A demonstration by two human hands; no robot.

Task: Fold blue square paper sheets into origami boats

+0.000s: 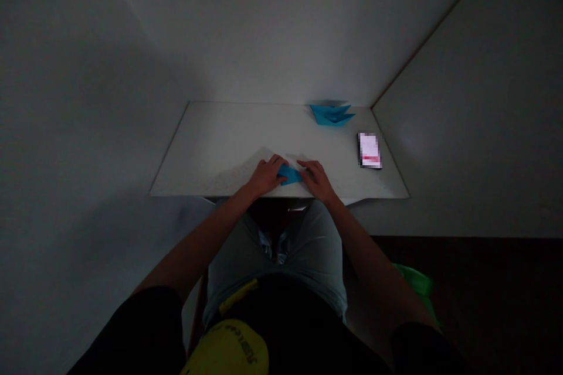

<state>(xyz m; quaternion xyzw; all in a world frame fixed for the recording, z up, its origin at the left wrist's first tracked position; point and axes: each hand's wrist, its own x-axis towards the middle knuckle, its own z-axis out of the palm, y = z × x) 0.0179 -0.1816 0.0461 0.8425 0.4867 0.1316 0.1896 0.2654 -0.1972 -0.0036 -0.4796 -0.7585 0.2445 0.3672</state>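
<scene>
A small piece of folded blue paper (291, 175) lies at the front of the white table, between my two hands. My left hand (267, 174) grips its left end, thumb at the near side and fingers curled over the far side. At the paper's right end is my right hand (317, 180), its fingers bent and spread apart, with the thumb side touching the edge. Whether the right fingers pinch the paper is hard to make out in the dim light. Farther back on the table sit blue folded paper boats (332, 116), close together, apart from both hands.
A phone with a lit, blurred screen (370, 150) lies on the right of the white table (211, 140). Walls border the table at the back and sides. A green bin (416, 281) stands on the dark floor at lower right, beside my right arm.
</scene>
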